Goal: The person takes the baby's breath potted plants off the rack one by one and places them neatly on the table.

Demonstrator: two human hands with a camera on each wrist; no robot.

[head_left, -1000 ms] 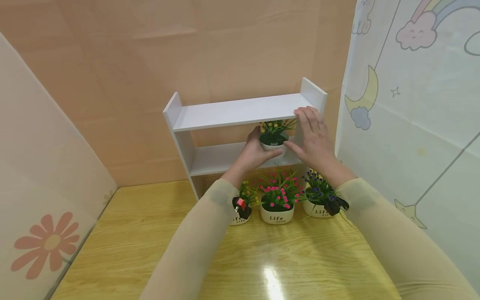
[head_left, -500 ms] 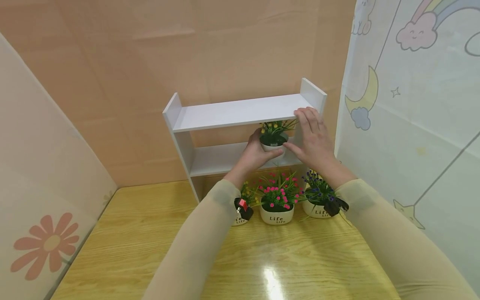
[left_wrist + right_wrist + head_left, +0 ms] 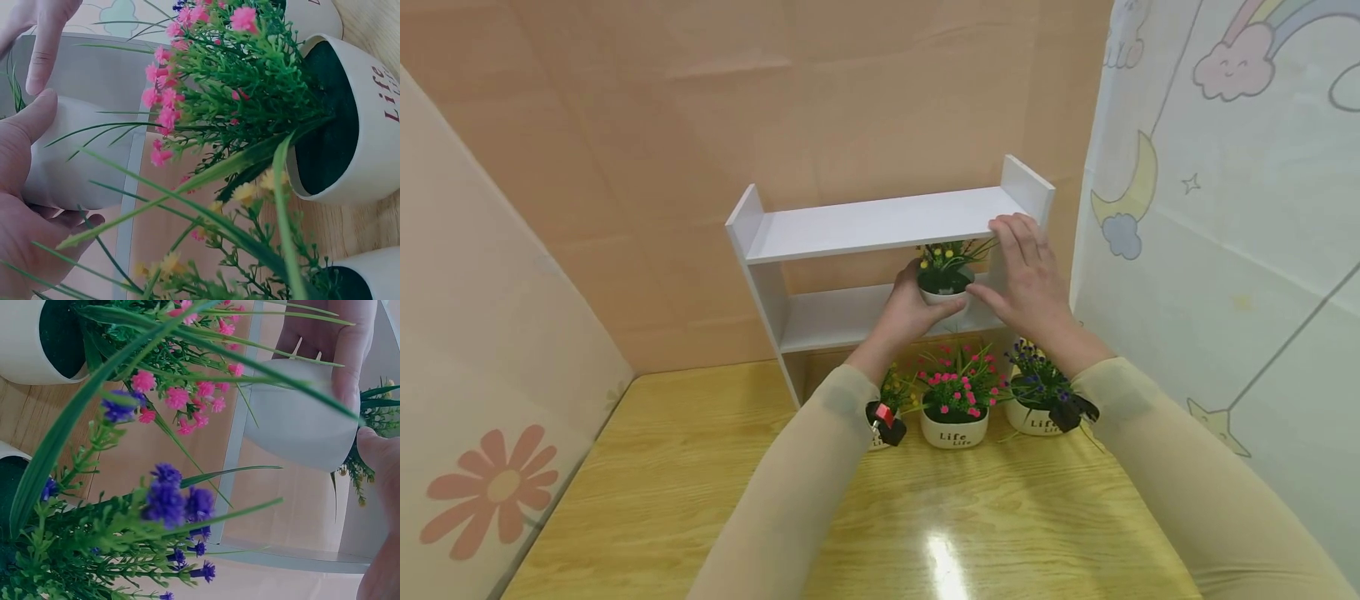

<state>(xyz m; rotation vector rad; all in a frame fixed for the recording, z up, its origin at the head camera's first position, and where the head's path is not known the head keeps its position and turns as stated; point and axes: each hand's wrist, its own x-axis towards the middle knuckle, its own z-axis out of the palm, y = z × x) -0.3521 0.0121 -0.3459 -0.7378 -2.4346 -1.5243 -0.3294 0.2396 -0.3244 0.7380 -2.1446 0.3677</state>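
My left hand [image 3: 912,310] grips a white pot [image 3: 300,412] of artificial yellow flowers [image 3: 946,257] from its left side, thumb across the front. This potted plant is at the middle tier of a white two-tier shelf [image 3: 880,223], under the upper board, which hides its top. In the left wrist view the pot's pale wall [image 3: 81,156] shows between fingers and thumb. My right hand [image 3: 1033,279] has its fairly straight fingers at the right front of the upper board. Its thumb [image 3: 373,447] is at the pot's rim; whether it presses there I cannot tell.
On the wooden table [image 3: 700,467], before the shelf, stand a pink-flowered pot [image 3: 953,432], a purple-flowered pot [image 3: 1032,419] to its right and a yellow-flowered pot [image 3: 880,442] to its left, partly behind my left wrist. A patterned wall [image 3: 1210,208] rises at the right.
The held flowerpot has shifted very slightly left and tilted a little, with my left hand still round it. My right hand has hardly moved.
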